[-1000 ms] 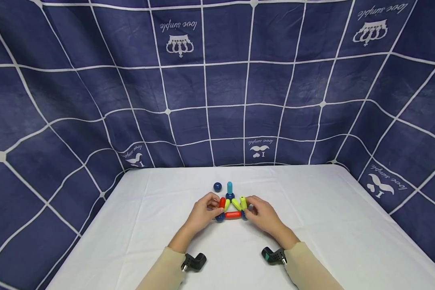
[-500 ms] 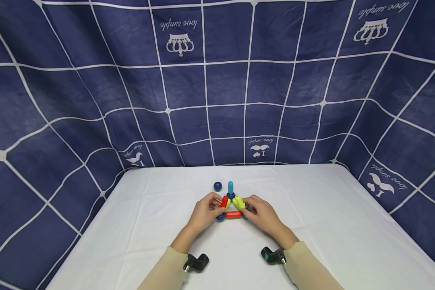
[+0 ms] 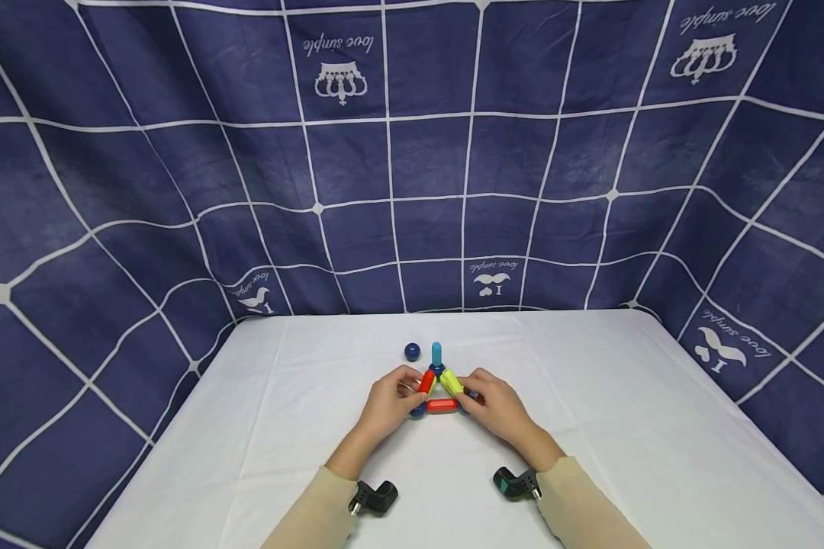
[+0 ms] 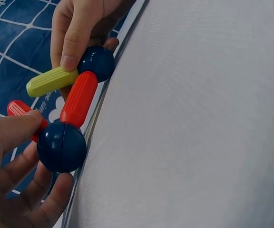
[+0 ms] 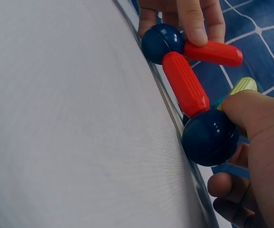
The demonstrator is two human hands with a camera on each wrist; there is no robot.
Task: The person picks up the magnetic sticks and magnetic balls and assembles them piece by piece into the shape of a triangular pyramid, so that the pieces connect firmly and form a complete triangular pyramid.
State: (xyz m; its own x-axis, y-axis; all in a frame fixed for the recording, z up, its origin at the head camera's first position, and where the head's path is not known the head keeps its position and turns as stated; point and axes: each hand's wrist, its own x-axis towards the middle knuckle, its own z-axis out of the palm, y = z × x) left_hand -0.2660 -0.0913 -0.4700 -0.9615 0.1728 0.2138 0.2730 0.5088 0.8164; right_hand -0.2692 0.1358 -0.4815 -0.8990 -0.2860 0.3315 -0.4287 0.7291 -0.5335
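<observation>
On the table stands a triangle of magnetic sticks and dark blue balls. My left hand point(image 3: 384, 404) pinches a red magnetic stick point(image 3: 426, 380) leaning inward from the front-left ball point(image 4: 61, 147). My right hand point(image 3: 497, 408) pinches a yellow-green magnetic stick point(image 3: 452, 382) that leans inward from the front-right ball point(image 4: 97, 63). Another red stick point(image 3: 442, 406) lies between these two balls and joins them. At the back corner, a light blue stick point(image 3: 436, 353) stands upright on a ball. Yellow-green side sticks of the base are mostly hidden behind the held ones.
A loose dark blue ball point(image 3: 412, 351) rests behind the triangle, to its left. White cloth covers the table point(image 3: 302, 427). A dark blue curtain with white lines point(image 3: 426, 152) hangs behind and at both sides. Each wrist carries a small black camera point(image 3: 374, 498).
The yellow-green stick in my right hand has tipped from upright toward the left and back. The red stick in my left hand has tilted slightly rightward. Both hands have hardly shifted.
</observation>
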